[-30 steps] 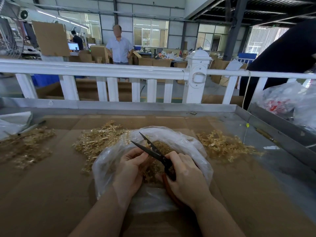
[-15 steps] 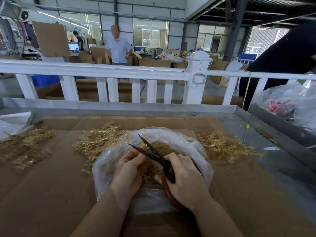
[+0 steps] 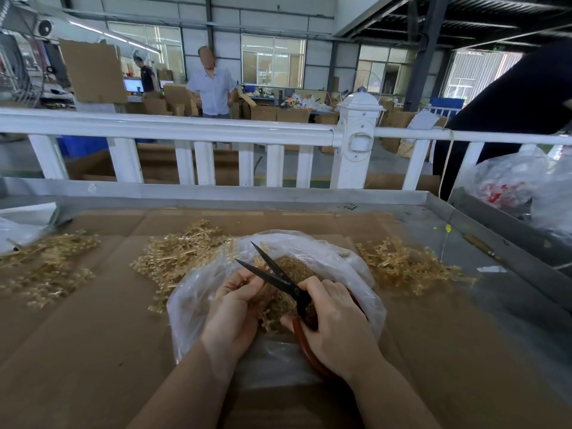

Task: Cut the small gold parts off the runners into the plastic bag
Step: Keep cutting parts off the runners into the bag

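Observation:
A clear plastic bag [image 3: 356, 274] lies open on the cardboard-covered table, with a heap of small gold parts [image 3: 294, 267] inside. My right hand [image 3: 337, 323] grips black scissors [image 3: 272, 272] with red handles; the blades are spread apart and point up-left over the bag. My left hand [image 3: 235, 308] holds a gold runner [image 3: 266, 317] over the bag, its fingertips right under the lower blade. Most of the runner is hidden by my fingers.
Piles of gold runners lie left of the bag [image 3: 176, 258], far left [image 3: 46, 267] and right of it [image 3: 405, 264]. A metal table rim [image 3: 495, 243] runs along the right, a white fence [image 3: 185, 128] behind. More plastic bags [image 3: 520, 187] sit at the far right. A person [image 3: 213, 88] stands beyond the fence.
The scissors stay open over the bag and have shifted slightly. My left hand has turned the runner a little under the blades. The person behind the fence has stepped slightly left.

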`<state>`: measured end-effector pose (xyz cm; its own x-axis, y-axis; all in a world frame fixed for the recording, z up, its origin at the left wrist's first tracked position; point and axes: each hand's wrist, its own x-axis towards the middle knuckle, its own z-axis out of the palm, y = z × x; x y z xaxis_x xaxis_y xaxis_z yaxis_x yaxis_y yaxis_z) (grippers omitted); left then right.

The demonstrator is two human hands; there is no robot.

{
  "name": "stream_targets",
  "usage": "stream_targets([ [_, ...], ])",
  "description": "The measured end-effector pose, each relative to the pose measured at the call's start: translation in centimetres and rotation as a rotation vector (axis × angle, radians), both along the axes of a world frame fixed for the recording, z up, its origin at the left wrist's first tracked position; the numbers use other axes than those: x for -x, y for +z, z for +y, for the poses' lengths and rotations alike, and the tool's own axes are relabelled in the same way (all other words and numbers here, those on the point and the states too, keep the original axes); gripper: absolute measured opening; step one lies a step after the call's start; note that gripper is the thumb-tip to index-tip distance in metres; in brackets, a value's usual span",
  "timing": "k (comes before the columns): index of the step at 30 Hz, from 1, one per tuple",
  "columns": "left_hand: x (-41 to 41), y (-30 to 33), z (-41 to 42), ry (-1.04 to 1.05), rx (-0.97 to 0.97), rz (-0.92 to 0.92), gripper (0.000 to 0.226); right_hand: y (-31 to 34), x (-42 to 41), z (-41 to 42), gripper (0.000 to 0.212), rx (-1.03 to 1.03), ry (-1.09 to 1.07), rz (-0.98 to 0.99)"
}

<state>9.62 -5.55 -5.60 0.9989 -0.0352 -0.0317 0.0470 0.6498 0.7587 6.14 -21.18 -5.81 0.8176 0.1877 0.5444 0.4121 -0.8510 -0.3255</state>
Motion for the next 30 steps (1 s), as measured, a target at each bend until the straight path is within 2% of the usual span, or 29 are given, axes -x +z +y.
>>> stream_targets([
  [7, 0.2, 0.1, 0.0, 0.004, -0.024, 0.014, 0.017, -0.1, 0.0, -0.1, 0.042, 0.031, 0.012, 0.041],
  [20, 0.1, -0.2, 0.1, -0.054, -0.015, 0.003, 0.013, 0.2, 0.2, 0.4, 0.035, -0.002, 0.037, -0.006],
  [27, 0.1, 0.2, 0.0, -0.068, -0.031, -0.006, 0.031, 0.2, 0.1, 0.8, 0.034, 0.011, 0.035, -0.001],
  [30, 0.3, 0.2, 0.0, -0.090, -0.023, -0.029, 0.030, 0.2, 0.1, 0.9, 0.033, 0.021, 0.036, 0.008],
])
